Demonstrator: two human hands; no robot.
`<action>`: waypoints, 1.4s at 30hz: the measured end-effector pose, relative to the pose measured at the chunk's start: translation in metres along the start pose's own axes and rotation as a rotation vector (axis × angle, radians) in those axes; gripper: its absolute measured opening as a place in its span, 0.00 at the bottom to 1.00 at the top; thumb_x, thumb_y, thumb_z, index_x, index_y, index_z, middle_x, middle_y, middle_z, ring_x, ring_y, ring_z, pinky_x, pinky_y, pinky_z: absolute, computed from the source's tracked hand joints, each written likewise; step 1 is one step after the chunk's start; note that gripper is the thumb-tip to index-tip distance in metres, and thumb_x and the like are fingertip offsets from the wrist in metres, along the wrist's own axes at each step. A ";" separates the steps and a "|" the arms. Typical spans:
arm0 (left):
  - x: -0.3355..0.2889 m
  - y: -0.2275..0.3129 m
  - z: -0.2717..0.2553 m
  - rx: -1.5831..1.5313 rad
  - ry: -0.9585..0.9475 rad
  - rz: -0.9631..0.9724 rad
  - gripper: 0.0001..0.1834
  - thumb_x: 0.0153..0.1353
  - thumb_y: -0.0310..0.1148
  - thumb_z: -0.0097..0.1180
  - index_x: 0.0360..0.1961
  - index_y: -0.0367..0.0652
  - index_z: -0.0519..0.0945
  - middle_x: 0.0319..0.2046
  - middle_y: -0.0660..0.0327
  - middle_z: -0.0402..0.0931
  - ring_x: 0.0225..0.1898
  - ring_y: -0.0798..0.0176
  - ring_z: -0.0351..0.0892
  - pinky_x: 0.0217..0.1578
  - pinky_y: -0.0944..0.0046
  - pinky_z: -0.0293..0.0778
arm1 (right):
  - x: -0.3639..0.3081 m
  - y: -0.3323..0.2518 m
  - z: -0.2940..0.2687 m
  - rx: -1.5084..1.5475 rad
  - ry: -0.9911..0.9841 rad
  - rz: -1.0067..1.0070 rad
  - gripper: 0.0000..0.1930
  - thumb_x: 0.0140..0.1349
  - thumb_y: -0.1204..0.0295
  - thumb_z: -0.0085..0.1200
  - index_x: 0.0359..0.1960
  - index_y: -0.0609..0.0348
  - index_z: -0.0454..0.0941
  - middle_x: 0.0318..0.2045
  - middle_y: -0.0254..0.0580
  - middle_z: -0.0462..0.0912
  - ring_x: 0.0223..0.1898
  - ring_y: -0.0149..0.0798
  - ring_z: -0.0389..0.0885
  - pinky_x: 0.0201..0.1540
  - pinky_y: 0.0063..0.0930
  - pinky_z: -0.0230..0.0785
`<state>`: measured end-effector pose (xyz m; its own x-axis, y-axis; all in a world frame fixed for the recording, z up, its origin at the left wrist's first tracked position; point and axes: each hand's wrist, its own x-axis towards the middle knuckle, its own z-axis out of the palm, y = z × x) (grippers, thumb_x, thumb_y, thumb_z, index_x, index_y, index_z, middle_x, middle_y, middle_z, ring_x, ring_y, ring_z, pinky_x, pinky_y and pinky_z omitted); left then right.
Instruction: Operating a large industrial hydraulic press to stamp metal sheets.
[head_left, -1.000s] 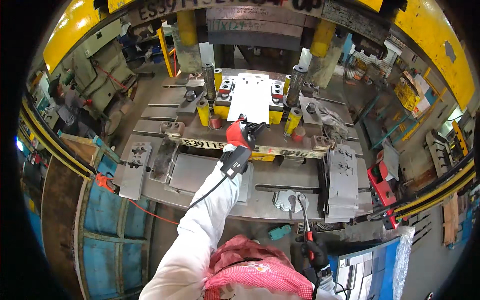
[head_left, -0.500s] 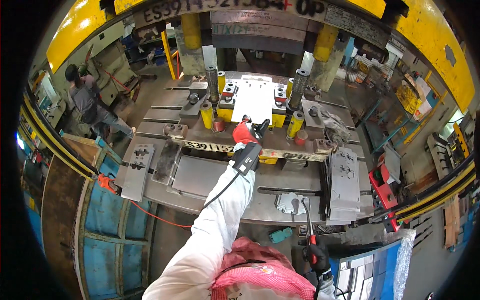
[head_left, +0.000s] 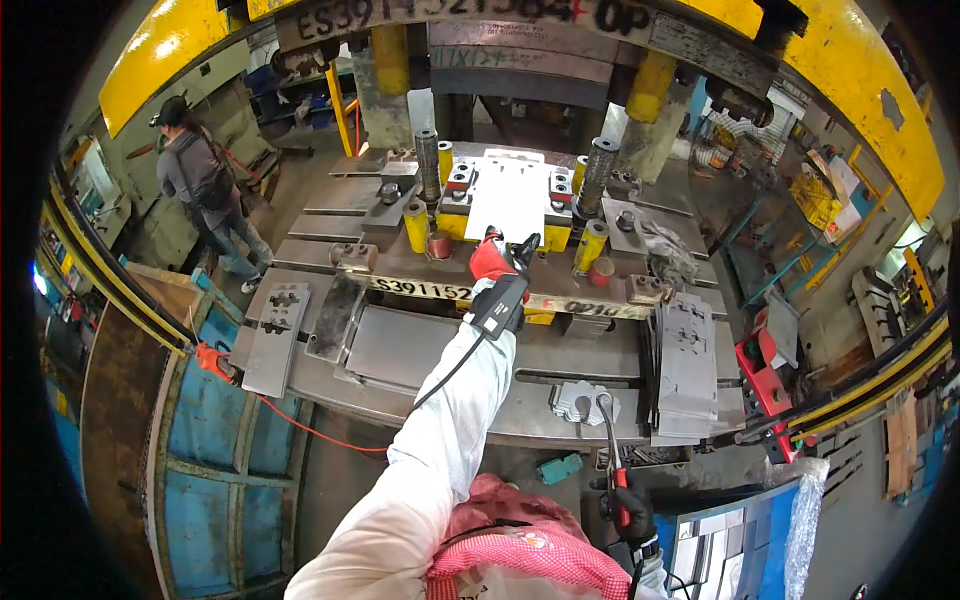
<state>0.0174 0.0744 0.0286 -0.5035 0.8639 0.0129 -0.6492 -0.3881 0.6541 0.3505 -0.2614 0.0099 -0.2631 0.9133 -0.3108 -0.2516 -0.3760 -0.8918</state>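
My left hand [head_left: 500, 260], in a red and black glove, reaches to the near edge of a bright flat metal sheet [head_left: 506, 200]. Its thumb and fingers are spread apart along that edge, seemingly touching it. The sheet lies on the lower die [head_left: 455, 227] of a press. A black box [head_left: 500, 305] with a cable is strapped at my left wrist. Low on the right, my right hand [head_left: 632, 510], black-gloved, is closed round the red handle of a long metal plier-like tool [head_left: 612, 440]. The tool's curved tip is over a small stack of shaped metal pieces [head_left: 578, 402].
Stacked metal plates [head_left: 688, 370] stand at the right of the press bed, and a punched plate [head_left: 275, 340] lies at its left. Guide posts [head_left: 597, 180] rise around the die. A red box [head_left: 765, 375] stands right. Another person [head_left: 205, 185] is at far left.
My left hand stays at the sheet's near edge, with its wrist slightly turned. The tool in my right hand has shifted slightly left. The other person has moved to the right.
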 end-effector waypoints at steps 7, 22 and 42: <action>-0.028 0.026 0.012 0.187 -0.054 0.133 0.22 0.61 0.42 0.50 0.50 0.39 0.67 0.43 0.53 0.72 0.42 0.51 0.74 0.42 0.52 0.76 | 0.000 0.007 -0.009 -0.007 -0.060 0.020 0.27 0.53 0.59 0.51 0.50 0.64 0.63 0.36 0.48 0.78 0.22 0.33 0.73 0.22 0.25 0.66; -0.244 0.172 -0.201 0.912 0.386 0.680 0.31 0.59 0.20 0.44 0.64 0.39 0.52 0.62 0.56 0.55 0.62 0.60 0.54 0.61 0.64 0.50 | 0.015 0.009 0.020 0.021 -0.090 0.071 0.26 0.53 0.63 0.50 0.53 0.62 0.63 0.37 0.44 0.76 0.23 0.30 0.72 0.24 0.23 0.65; -0.244 0.182 -0.321 2.126 0.294 0.295 0.44 0.47 0.33 0.58 0.65 0.52 0.50 0.66 0.53 0.41 0.64 0.44 0.48 0.61 0.52 0.51 | -0.014 0.043 0.061 0.049 -0.084 0.060 0.25 0.55 0.60 0.50 0.50 0.61 0.62 0.39 0.52 0.76 0.24 0.33 0.73 0.25 0.25 0.67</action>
<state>-0.1609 -0.3102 -0.0979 -0.6276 0.7206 0.2947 0.7773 0.5587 0.2891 0.2859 -0.2997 -0.0044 -0.3557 0.8732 -0.3332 -0.2776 -0.4391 -0.8545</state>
